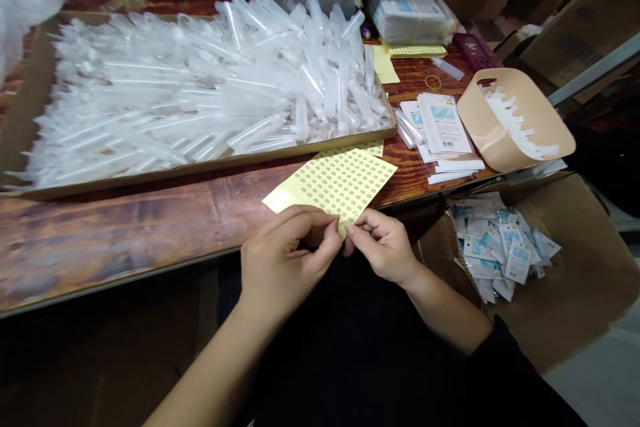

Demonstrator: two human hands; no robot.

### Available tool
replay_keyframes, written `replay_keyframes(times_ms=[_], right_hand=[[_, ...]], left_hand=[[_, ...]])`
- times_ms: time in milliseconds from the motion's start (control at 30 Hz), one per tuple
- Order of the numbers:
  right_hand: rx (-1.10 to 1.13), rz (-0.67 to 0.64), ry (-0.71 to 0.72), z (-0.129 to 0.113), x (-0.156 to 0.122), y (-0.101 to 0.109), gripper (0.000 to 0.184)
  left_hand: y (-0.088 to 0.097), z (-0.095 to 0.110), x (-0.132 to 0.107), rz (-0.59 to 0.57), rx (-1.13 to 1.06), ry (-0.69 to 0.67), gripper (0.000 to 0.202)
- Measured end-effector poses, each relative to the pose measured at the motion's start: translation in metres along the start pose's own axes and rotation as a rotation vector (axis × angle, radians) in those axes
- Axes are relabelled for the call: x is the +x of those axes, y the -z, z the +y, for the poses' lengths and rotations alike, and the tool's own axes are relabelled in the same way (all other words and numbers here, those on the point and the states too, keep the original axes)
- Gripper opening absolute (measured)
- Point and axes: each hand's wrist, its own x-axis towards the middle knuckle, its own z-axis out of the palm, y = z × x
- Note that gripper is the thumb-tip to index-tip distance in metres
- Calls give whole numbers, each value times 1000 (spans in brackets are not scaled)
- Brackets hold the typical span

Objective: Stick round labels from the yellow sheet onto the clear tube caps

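Two hands: left hand [285, 260] and right hand [383, 247] meet at the near corner of the sheet [335, 183], fingertips almost touching, right at the table's front edge.
Left hand: thumb and forefinger closed in a pinch on that corner, other fingers curled under.
Right hand: thumb and forefinger nipped tight on the same corner from the other side; whether they have a dot or just the paper, cannot tell.
Sheet: yellow, rows of small round dots, lying askew on the table [150, 227], near corner poking off the edge into the fingers.
Tray [150, 177]: cardboard, just behind the sheet, heaped with clear tubes [200, 93].
Packets [443, 123]: white and blue, stacked just right of the sheet.
Basket [500, 140]: beige, at the table's right end, white plastic bits inside.
Box [575, 280]: cardboard, below the table on the right, a loose pile of bagged packets in it.
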Motion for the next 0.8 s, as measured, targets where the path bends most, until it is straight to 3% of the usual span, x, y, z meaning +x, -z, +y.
replay_keyframes(times_ms=[167,300,400,500,567,633,700,767,800], right_hand=[[-42,20,-71,-2,-2,6,35],[-288,-34,-165,-16,-3,28,47],[-430,108,-24,-38,9,50,41],[-611,288,269,-57,50,65,30],[-757,341,368,-61,92,70,25],[-902,297,309,-60,136,70,29],[-1009,236,162,-58,169,68,36],[-1062,217,84,-57,183,65,36],[-1064,229,113,-58,181,64,34]], left_hand=[[1,-1,0,30,-48,57,9],[7,-7,2,114,-96,115,6],[13,-11,6,159,-154,186,5],[15,-13,12,204,-240,236,4],[12,-13,18,217,-303,256,4],[10,-11,24,214,-358,274,4],[8,-8,29,207,-402,295,5],[9,-4,34,206,-443,320,4],[10,-2,35,209,-464,332,4]])
